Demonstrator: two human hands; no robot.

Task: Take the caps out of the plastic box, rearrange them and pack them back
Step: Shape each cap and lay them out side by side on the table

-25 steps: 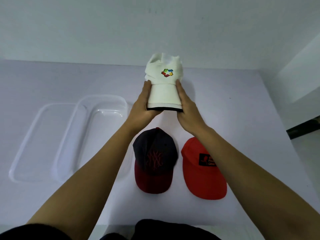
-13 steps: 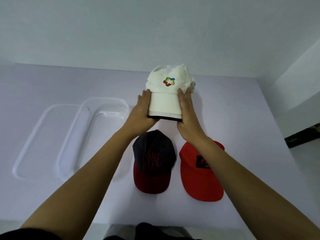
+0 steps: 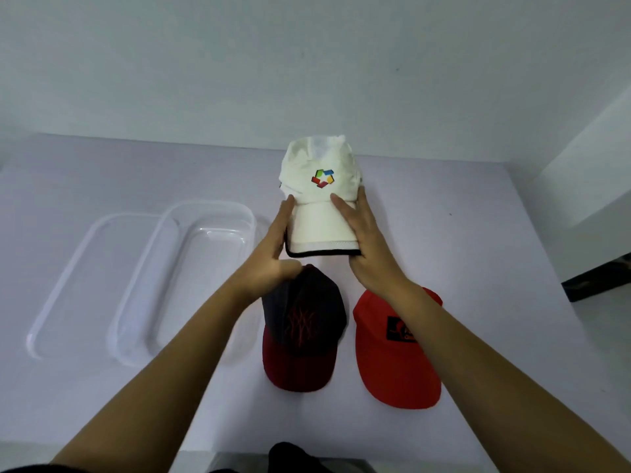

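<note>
Nearest me, two caps lie flat on the pale tabletop [image 3: 461,233] with their brims toward the person: a dark navy cap with a maroon brim [image 3: 302,331], and just beside it on the right a red cap [image 3: 396,346] with a black patch on its front. They lie close together without clearly touching.

To their left stands the clear plastic box [image 3: 143,274], nothing in it, and against its far-left side lies what looks like its clear lid [image 3: 65,281].

Further out, both hands are on the white cap [image 3: 319,196] with the colourful logo. The right hand [image 3: 367,240] lies along the brim's right edge, fingers flat on top, holding it. The left hand [image 3: 271,254] is loosely open against the brim's left edge, fingers straight, thumb tucked down near the navy cap's crown.

A second ago the hands pinched the brim from both sides and the crown looked crumpled and lifted; now the crown is rounder, seemingly sat down on the tabletop beyond the other two, and the left hand has eased off its pinch.

I'd judge all three caps are out and the reshaping of this one is nearly done, leaving the packing into the box.
</note>
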